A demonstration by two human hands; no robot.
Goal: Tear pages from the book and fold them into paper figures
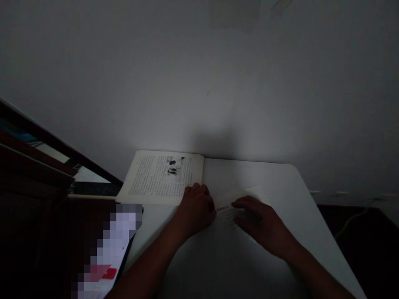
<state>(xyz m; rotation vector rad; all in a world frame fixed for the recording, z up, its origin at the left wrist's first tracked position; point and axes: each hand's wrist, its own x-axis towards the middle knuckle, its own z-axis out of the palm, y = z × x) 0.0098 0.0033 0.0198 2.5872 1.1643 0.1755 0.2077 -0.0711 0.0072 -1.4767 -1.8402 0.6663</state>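
A thin, pale sheet of paper (226, 214) with some print lies on the white table, blurred and dim. My left hand (198, 207) is closed at the paper's left edge, its fingers curled down and the fingertips partly hidden. My right hand (262, 224) hovers over or rests on the right part of the sheet; I cannot tell which. Its thumb and fingers are apart, and it covers some of the paper. Just beyond my left hand lies a printed book (146, 176), with text and a small black-and-white picture on its page.
The white table (289, 182) stands against a grey wall (156, 83). At the lower left a lit screen (115, 241), largely pixelated, sits along the table's edge. Dark wooden furniture (28, 174) is on the left. A pale cable (355, 220) hangs beyond the right edge.
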